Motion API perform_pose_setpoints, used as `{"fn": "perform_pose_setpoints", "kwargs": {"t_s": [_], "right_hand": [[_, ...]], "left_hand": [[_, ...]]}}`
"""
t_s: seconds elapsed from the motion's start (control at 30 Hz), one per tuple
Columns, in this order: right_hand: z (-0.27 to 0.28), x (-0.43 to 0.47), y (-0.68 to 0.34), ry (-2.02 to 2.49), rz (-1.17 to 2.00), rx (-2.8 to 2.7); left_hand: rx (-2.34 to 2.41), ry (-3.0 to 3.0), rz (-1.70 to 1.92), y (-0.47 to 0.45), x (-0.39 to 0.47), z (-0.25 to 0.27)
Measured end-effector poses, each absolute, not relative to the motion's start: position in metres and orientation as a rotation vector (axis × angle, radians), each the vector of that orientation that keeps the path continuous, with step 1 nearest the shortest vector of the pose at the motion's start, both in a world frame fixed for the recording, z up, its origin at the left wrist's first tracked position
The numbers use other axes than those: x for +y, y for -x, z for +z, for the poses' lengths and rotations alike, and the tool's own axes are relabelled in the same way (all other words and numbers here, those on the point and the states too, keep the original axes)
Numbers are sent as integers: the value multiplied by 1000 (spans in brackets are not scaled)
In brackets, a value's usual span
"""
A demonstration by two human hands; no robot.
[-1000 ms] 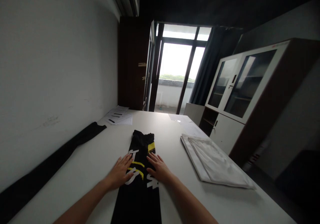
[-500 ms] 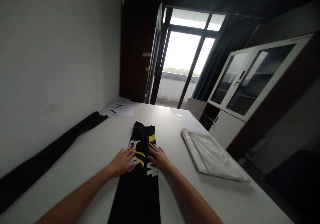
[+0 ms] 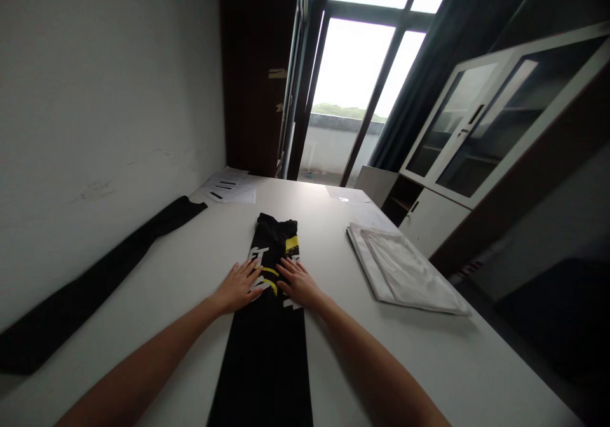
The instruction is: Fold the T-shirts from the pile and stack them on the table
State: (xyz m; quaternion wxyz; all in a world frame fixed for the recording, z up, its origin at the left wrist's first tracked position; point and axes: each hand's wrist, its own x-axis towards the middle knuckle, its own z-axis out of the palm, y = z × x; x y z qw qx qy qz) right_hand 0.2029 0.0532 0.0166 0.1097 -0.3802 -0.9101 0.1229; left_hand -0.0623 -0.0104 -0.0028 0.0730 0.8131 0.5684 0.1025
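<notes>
A black T-shirt (image 3: 267, 357) with white lettering and yellow stripes lies folded into a long narrow strip on the white table (image 3: 190, 268). Its collar end points away from me. My left hand (image 3: 239, 285) rests flat on the left edge of the printed part, fingers spread. On the right edge, level with it, my right hand (image 3: 299, 282) lies flat with its fingers apart, covering some of the lettering. Neither hand grips the fabric. The near end of the strip runs out of view at the bottom.
Along the wall at left lies a long black cloth (image 3: 100, 287). Printed papers (image 3: 231, 187) are at the far left corner. To the right sits a folded white cloth (image 3: 410, 271) near the table edge. A glass-door cabinet (image 3: 476, 122) stands beyond.
My right hand has slid slightly inward over the shirt's print. The left hand stays on its edge. The camera has tilted down a little, so the whole scene sits higher or shifted in the picture.
</notes>
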Motion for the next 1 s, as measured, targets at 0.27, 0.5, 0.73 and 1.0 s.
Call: {"fn": "perform_pose_setpoints", "kwargs": {"t_s": [0.27,0.5,0.73,1.0], "right_hand": [[19,51,-206,935,339,-2757],[26,58,-216,1255,196,-2713],[29,53,-210,1199,362,-2811],[28,51,-210,1171,370,-2805]], "left_hand": [[1798,-2395,291,63,-10,0],[1990,-2272,280,75,-8,14],[1817,-2361,243,75,-8,9],[1718,-2425,223,71,-9,14]]}}
